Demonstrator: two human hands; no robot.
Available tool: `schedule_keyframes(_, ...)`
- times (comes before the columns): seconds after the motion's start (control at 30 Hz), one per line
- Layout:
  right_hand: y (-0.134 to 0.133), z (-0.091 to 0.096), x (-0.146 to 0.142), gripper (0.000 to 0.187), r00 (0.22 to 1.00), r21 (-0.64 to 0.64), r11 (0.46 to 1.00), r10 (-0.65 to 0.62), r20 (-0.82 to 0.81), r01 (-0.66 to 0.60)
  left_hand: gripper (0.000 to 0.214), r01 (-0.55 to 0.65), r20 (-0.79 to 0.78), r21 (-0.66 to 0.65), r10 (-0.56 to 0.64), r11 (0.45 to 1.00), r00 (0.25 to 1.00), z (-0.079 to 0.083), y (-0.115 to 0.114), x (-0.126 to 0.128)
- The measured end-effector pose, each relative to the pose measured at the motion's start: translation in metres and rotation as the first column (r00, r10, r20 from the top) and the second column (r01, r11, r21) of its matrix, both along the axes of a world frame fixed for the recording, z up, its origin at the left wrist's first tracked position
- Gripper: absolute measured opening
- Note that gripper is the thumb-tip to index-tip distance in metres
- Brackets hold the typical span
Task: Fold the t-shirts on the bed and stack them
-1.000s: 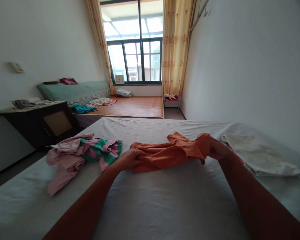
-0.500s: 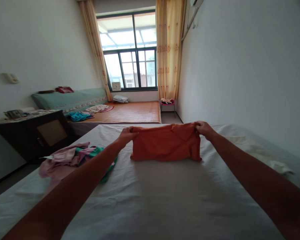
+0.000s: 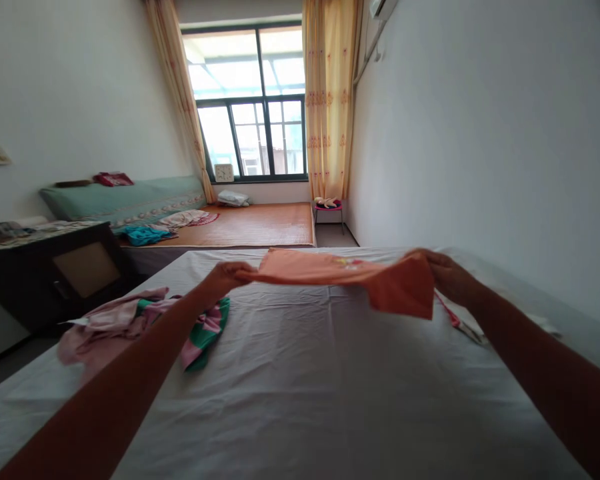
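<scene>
An orange garment hangs in the air above the white bed sheet, stretched nearly flat between my two hands. My left hand is closed on its left edge. My right hand is closed on its right edge, where a flap of the cloth droops down. Both arms reach forward over the bed.
A pile of pink and green clothes lies on the bed's left side. A light folded cloth lies at the right by the wall, mostly behind my right arm. A dark cabinet stands left of the bed. A second bed sits under the window.
The orange garment, first bunched on the sheet, was lifted and held up upright, and now is swung flat and spread wider. The camera view has shifted left.
</scene>
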State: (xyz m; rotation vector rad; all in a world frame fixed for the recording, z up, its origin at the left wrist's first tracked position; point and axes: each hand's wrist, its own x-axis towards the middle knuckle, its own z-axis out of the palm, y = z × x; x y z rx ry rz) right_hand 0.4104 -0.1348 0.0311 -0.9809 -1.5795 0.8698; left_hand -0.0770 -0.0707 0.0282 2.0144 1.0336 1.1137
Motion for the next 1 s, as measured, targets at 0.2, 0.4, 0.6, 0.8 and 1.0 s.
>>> schedule_keyframes(0.2,-0.03,-0.053,0.005,0.029,0.794,-0.278,0.941,0.315,0.521,-0.191,0.038,0.433,-0.356,-0.4,-0.573,0.807,0.738,-0.046,-0.044,-0.026)
schedule_keyframes(0.4,0.013,-0.072,-0.039,0.034,0.793,0.077,0.996,-0.01,0.609,-0.047,0.036,0.261,-0.393,-0.211,-0.327,0.942,0.86,-0.062,-0.023,0.024)
schedule_keyframes(0.6,0.083,-0.097,-0.03,0.032,0.564,0.078,0.859,-0.398,0.723,0.506,0.041,0.23,-0.591,0.118,-0.118,0.966,0.798,-0.11,-0.034,0.072)
schedule_keyframes(0.8,0.134,-0.102,-0.024,0.042,0.599,-0.061,0.849,-0.317,0.735,0.524,0.042,0.185,-0.654,0.177,-0.025,0.967,0.756,-0.117,-0.039,0.07)
schedule_keyframes(1.0,0.102,-0.094,-0.088,0.019,0.883,0.062,0.992,0.064,0.465,-0.105,0.04,0.199,-0.638,0.186,-0.035,0.962,0.769,-0.112,-0.039,0.07)
